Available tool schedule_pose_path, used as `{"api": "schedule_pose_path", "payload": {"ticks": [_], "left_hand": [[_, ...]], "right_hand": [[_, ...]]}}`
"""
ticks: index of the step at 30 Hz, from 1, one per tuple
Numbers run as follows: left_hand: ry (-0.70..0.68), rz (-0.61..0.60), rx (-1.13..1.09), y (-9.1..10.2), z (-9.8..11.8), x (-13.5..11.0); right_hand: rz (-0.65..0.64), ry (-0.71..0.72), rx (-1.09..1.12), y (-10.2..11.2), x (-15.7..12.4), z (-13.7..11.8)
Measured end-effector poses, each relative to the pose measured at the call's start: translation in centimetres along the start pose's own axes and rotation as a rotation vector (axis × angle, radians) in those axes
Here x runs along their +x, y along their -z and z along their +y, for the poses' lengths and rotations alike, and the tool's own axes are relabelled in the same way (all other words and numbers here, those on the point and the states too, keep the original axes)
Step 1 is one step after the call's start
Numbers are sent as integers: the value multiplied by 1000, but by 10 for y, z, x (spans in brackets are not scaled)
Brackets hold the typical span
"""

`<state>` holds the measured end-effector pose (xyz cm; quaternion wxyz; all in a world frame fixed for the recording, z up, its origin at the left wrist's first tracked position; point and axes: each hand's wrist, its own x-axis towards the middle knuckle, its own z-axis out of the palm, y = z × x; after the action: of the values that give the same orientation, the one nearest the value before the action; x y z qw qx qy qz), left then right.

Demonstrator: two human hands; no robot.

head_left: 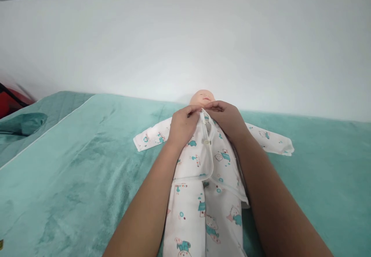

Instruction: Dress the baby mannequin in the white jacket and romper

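Note:
A baby doll (202, 96) lies on its back, dressed in a white baby jacket (197, 164) and matching baby trousers (188, 214) printed with teal cartoon figures. My left hand (185, 125) is closed at the left side of the jacket's neckline, fingertips pinching the cloth. Across from it, my right hand (227, 119) has its fingers bent over the right side of the collar, close under the doll's chin. Both hands nearly meet there. Lower on the front, a fastener (207, 142) holds the two edges together, with a gap above it. The sleeves stretch out to both sides.
Teal plush bedding (87, 179) spreads beneath the doll. Behind its head rises a white wall (185, 40). At the far left are a red object (11, 102) with a black strap and a folded part of the bedding (26, 123).

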<state>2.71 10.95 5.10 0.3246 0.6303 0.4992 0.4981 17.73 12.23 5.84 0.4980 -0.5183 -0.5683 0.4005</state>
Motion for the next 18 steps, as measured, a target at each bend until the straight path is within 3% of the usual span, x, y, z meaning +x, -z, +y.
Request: {"api": "schedule_pose_path", "payload": {"ticks": [10,14,18], "left_hand": [[-214,-30,236,-2,-4,-1],[-214,-9,264,-3,-4,-1],[-182,20,295,-3,-1,-1]], "right_hand": [[-50,21,25,2,2,6],[-31,20,22,2,3,7],[52,9,-140,1,3,4]]}}
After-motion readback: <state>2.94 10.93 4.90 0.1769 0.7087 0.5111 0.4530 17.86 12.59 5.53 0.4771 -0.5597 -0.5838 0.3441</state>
